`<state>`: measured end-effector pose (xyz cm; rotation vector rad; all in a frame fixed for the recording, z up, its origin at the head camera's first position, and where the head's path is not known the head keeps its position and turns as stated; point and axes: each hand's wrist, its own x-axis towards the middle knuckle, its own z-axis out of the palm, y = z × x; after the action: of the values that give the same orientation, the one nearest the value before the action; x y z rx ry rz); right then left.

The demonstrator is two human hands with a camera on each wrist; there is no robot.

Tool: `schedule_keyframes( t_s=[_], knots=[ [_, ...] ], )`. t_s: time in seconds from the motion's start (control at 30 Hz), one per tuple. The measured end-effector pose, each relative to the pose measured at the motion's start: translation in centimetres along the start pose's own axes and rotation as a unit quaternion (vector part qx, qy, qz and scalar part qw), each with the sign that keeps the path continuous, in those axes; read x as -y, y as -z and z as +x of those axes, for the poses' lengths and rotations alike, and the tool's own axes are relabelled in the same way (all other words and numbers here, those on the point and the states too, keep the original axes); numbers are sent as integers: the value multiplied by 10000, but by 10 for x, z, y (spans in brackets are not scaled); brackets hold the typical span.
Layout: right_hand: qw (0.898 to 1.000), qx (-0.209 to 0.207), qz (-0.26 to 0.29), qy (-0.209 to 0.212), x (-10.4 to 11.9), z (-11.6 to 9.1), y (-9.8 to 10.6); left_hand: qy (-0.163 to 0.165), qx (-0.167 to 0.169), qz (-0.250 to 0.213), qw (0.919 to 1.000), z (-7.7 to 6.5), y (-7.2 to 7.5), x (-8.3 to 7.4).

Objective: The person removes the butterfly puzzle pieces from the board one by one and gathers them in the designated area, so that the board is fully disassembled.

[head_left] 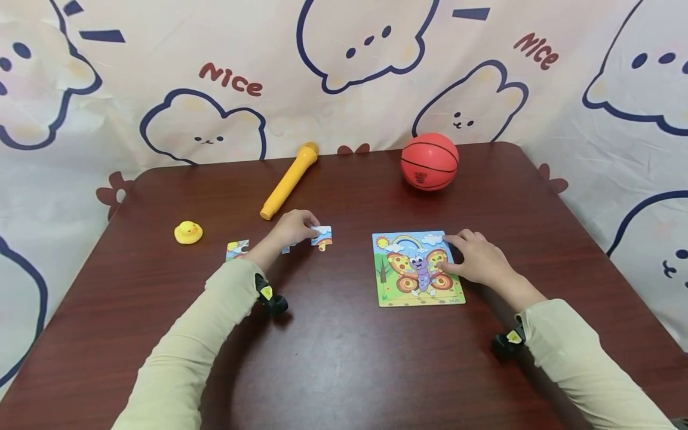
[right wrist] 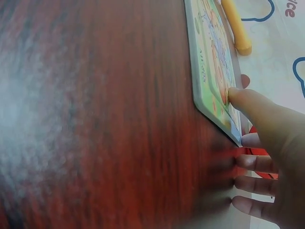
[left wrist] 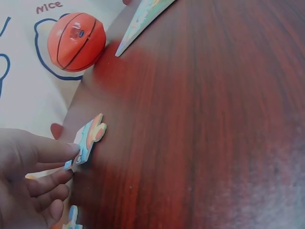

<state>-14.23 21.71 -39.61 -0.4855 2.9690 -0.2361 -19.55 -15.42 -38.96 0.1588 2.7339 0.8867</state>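
While the left hand [head_left: 294,228] pinches a puzzle piece [head_left: 324,234] in a narrow grip, left of the butterfly board [head_left: 419,272], the right hand [head_left: 478,258] lies nearer to it, thumb on its right side, fingers loosely apart; their pressure is hard to judge.

Free gap between held piece [head_left: 323,235] and board [head_left: 400,302]

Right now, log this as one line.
left hand: pinches piece | right hand: touches board | ball: beyond board | duck: left of mic
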Motion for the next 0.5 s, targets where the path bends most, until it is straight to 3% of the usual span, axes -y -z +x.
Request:
schedule_keyframes(
  t_s=[0.27, 0.4, 0.5],
  knots=[
    [10000, -46, -41, 76, 1, 1, -1, -274, -323, 363, 9984, -2, -4, -2],
    [9999, -17, -64, 100, 1, 0, 1, -601, -517, 402, 9960, -6, -8, -17],
    [9997, -151, -58, 165, 2, -1, 1, -849, -345, 200, 9956, -10, -15, -34]
  ],
)
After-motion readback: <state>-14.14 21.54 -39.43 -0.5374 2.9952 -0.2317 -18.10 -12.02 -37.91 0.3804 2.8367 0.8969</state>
